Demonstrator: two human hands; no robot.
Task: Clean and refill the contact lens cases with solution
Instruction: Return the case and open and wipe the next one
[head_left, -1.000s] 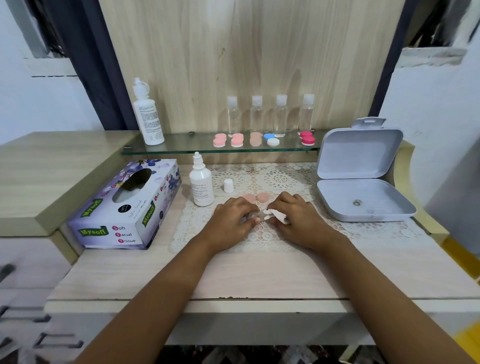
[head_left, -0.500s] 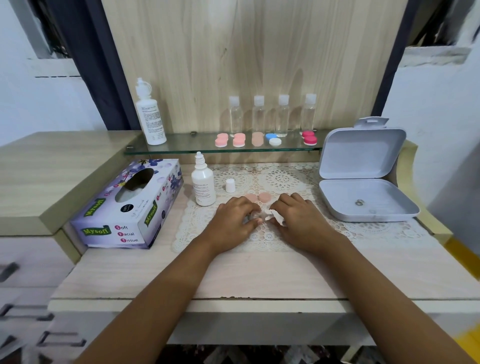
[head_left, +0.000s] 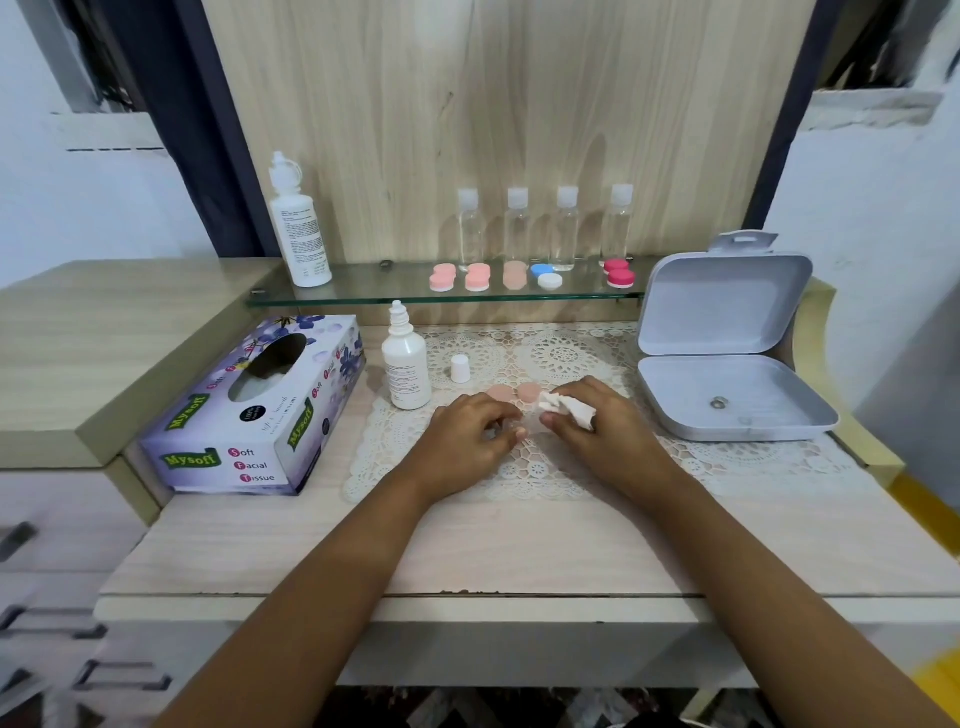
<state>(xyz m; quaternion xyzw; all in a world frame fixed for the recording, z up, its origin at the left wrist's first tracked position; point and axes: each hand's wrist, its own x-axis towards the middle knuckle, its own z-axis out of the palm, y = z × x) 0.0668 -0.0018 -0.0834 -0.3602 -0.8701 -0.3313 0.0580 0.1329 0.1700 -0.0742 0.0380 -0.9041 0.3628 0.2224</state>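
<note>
On the lace mat (head_left: 519, 473) in the middle of the desk (head_left: 467, 545), the left hand (head_left: 467, 441) pinches a small clear lens case (head_left: 513, 429) with curled fingers. The right hand (head_left: 597, 431) holds a crumpled tissue (head_left: 566, 408) just beside it. Two peach caps (head_left: 501, 393) lie just behind the hands, near the solution bottle (head_left: 407, 364).

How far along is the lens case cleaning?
Done: two peach round caps lie off on the white lace mat; the small white bottle stands uncapped. In hand: left hand holds a small clear case, right hand a crumpled white tissue. Left: refilling, recapping, perhaps the five capped cases on the glass shelf.
</note>
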